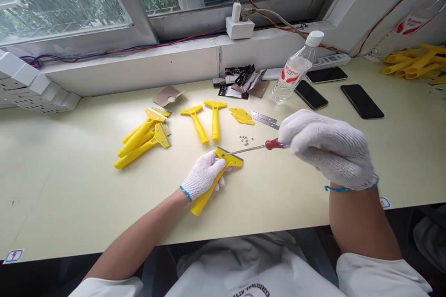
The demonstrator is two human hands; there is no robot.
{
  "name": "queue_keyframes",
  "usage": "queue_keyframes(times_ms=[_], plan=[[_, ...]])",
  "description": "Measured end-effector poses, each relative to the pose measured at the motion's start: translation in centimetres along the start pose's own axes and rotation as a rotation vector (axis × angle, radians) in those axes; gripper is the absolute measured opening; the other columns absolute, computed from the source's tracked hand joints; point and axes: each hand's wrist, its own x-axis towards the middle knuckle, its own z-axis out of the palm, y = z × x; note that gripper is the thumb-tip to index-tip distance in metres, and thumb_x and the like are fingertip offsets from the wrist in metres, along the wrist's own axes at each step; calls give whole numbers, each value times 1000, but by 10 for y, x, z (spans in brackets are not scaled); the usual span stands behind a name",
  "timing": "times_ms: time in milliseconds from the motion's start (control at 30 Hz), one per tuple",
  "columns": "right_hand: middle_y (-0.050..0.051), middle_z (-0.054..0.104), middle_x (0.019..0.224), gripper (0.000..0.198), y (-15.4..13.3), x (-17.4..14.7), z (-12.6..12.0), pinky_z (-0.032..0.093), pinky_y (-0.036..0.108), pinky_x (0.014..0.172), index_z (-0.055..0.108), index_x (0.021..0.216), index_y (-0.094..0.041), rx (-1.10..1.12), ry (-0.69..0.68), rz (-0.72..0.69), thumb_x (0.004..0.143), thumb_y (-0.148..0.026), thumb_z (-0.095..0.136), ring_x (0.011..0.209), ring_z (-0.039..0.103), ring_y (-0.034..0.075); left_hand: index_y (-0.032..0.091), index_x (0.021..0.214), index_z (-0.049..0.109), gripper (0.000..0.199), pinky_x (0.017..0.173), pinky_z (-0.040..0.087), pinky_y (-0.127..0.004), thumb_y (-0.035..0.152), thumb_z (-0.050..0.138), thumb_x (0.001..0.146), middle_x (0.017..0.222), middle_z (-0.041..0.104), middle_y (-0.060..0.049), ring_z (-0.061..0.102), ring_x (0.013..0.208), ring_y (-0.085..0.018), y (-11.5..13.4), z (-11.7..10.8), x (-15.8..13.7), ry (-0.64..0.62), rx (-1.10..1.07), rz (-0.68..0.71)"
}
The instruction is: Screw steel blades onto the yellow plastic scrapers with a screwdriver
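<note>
My gloved left hand (pixel 206 174) is closed around a yellow scraper (pixel 208 196), its head turned up and away from me. In my gloved right hand (pixel 325 148) is a screwdriver (pixel 272 144) with a red handle. Its shaft runs left, and the tip meets the scraper head at a screw. Just beyond lie several small screws (pixel 245 139), thin metal blades (pixel 265 119) and yellow cover plates (pixel 241 115). Two yellow scraper handles (pixel 215 123) lie behind my left hand. Farther left is a pile of scrapers with blades (pixel 141 139).
A water bottle (pixel 291 72) stands at the back, beside dark phones (pixel 362 101) and a power strip (pixel 329 61). Black-and-white packaging (pixel 240 82) and a brown card piece (pixel 168 96) lie near the sill. More yellow handles (pixel 414 62) are heaped at the far right.
</note>
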Motion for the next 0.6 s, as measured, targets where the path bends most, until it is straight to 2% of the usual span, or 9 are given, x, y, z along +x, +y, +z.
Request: queue_keyframes(times_ms=[67, 100, 167, 233, 333, 467, 600], plan=[[8, 78, 105, 17, 8, -3, 4, 64, 45, 81, 76, 109, -28, -92, 117, 94, 108, -37, 61, 91, 77, 28, 18, 111, 63, 22, 44, 56, -24, 39, 60, 104, 106, 80, -10, 73, 55, -14, 0, 0, 0, 4, 7, -5], [8, 77, 105, 21, 12, -5, 4, 60, 42, 78, 74, 109, -26, -226, 162, 123, 110, -38, 57, 89, 76, 26, 19, 111, 63, 21, 44, 56, -24, 39, 60, 104, 106, 80, -10, 74, 55, -15, 0, 0, 0, 2, 10, -5], [7, 74, 95, 28, 21, -7, 3, 49, 38, 69, 70, 99, -23, -581, 174, 114, 113, -34, 49, 77, 69, 21, 19, 112, 62, 21, 44, 57, -25, 38, 59, 105, 111, 80, -11, 74, 55, -15, 0, 0, 0, -1, 17, -3], [5, 68, 83, 31, 27, -9, -1, 42, 37, 65, 65, 91, -22, -784, 163, 101, 114, -31, 47, 68, 62, 18, 19, 113, 63, 21, 44, 57, -25, 37, 58, 105, 116, 80, -12, 74, 56, -15, 0, 0, 0, 3, 28, -5], [3, 66, 84, 23, 31, -10, -6, 47, 35, 68, 66, 96, -24, -639, 208, 119, 114, -34, 54, 72, 64, 18, 19, 116, 63, 22, 44, 58, -25, 38, 58, 105, 116, 80, -12, 75, 57, -15, 0, 1, 0, 6, 37, -2], [6, 70, 98, 4, 25, -9, -7, 57, 41, 79, 69, 108, -28, -360, 172, 6, 107, -31, 65, 90, 70, 26, 18, 114, 64, 22, 44, 57, -25, 38, 59, 105, 117, 80, -13, 75, 56, -15, -1, 1, -1, -1, 35, 5], [8, 75, 108, 18, 22, -13, -1, 62, 45, 86, 74, 119, -29, -204, 209, -9, 102, -24, 72, 100, 73, 28, 18, 112, 63, 21, 45, 58, -24, 37, 58, 105, 115, 81, -13, 75, 56, -15, 0, 1, -2, -7, 40, 1]])
